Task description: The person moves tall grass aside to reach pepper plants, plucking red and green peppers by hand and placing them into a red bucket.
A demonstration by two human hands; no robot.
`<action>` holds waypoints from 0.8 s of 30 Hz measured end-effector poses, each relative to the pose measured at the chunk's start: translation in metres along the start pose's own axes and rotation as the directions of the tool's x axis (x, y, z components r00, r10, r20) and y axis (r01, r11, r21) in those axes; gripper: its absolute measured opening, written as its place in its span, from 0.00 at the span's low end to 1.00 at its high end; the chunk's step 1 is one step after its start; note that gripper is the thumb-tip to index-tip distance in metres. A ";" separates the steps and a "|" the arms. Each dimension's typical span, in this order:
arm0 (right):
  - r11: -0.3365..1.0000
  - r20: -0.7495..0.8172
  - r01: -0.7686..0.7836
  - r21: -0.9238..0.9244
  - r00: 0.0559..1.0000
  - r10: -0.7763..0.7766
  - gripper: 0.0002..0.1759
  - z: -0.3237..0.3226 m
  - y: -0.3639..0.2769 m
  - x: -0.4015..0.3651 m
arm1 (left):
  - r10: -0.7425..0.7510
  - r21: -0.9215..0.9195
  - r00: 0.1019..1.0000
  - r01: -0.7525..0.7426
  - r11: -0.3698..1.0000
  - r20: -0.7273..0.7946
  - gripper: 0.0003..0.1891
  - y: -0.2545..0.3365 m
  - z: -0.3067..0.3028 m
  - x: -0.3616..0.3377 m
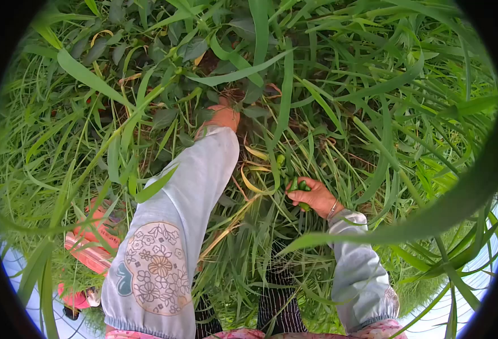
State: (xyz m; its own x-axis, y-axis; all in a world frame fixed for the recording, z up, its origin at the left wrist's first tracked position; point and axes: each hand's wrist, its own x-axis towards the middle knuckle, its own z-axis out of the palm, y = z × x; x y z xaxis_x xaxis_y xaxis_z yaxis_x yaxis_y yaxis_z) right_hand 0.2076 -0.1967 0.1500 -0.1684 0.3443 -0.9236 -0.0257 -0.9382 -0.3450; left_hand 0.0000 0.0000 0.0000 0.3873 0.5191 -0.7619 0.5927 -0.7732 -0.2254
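My left hand (225, 116) reaches forward into a leafy plant (195, 51) among tall grass. Leaves and stems hide its fingers, so what they touch does not show. Lower and to the right, my right hand (315, 198) is closed around several small green peppers (294, 184), their ends sticking out between thumb and fingers. A light green pepper-like shape (281, 160) shows in the grass just above that hand. Pale blue sleeves cover both forearms, the left one with a flower print (158, 265).
Long grass blades (429, 226) surround both arms, one broad blade crossing close to the camera at right. Yellowed stems (229, 223) lie between the arms. At lower left are a person's salmon-coloured clothing (94, 240) and something pink (77, 298). My striped trousers (280, 305) show below.
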 end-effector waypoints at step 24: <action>0.787 0.086 0.203 0.583 0.947 -0.308 0.19 0.011 -0.027 -0.026 | -0.617 -0.916 0.773 -0.342 -0.209 -0.148 0.17 -0.008 -0.020 -0.143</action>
State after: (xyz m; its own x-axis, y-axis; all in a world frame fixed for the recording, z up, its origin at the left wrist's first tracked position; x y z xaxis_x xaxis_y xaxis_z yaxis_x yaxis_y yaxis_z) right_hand 0.2019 -0.1810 0.1845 -0.2360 0.6123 -0.7546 -0.6288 -0.6882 -0.3618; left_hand -0.0460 -0.0610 0.1226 0.0384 0.9321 -0.3603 0.3908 0.3178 0.8639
